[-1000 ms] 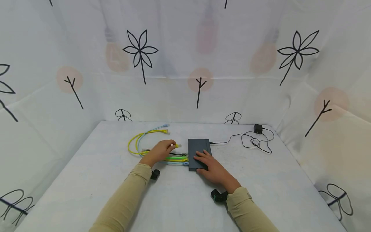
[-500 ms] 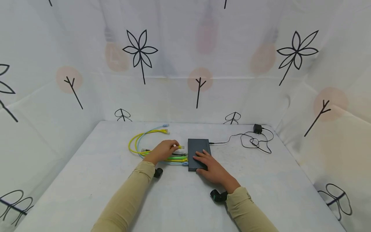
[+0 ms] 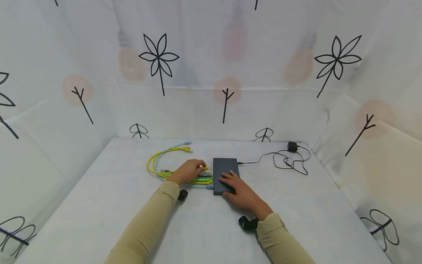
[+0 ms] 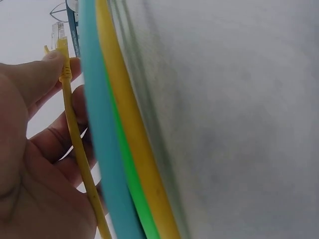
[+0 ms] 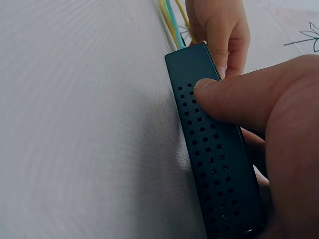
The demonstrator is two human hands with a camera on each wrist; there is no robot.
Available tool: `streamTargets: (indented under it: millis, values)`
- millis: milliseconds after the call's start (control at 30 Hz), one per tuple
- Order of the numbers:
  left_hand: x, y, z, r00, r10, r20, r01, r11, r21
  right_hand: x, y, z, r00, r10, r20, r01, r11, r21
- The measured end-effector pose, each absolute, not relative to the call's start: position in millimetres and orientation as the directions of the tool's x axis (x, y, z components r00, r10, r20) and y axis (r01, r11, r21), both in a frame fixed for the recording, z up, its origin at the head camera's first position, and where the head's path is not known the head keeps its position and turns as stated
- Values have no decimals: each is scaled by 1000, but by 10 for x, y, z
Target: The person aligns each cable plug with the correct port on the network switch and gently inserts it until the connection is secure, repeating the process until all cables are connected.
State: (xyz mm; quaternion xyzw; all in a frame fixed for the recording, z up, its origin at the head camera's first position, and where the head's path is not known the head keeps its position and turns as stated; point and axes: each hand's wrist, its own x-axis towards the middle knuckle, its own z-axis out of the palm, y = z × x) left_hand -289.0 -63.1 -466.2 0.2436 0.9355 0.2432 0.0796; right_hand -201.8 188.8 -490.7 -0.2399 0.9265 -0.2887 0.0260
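Observation:
My left hand (image 3: pixel 187 171) pinches a yellow network cable (image 4: pixel 75 134) behind its clear plug (image 4: pixel 59 34). In the head view that plug sits very close to the left side of a dark network switch (image 3: pixel 225 164); whether it touches is too small to tell. My right hand (image 3: pixel 243 193) rests with spread fingers on top of the switch, its thumb (image 5: pixel 214 94) against the vented near side (image 5: pixel 207 149). Blue, yellow, green and black cables run to the switch's left side, nearer me, with the blue plug (image 3: pixel 209 186) nearest.
Loose yellow cable ends (image 3: pixel 186 149) and a light blue plug (image 3: pixel 188 143) lie at the back left of the white table (image 3: pixel 211 231). A thin power lead (image 3: pixel 260 160) runs from the switch to a black adapter (image 3: pixel 292 147) at the back right.
My left hand has moved slightly right with the yellow cable, bringing its plug closer to the switch. The right hand and the switch stay put.

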Motion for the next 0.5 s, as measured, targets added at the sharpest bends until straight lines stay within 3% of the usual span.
streamTargets:
  millis: [500]
  values:
    - [-2917, -566, -4676, -858, 507, -88, 423, 792, 440, -2030, 1887, -4923, -887, -455, 78, -421, 728, -541]
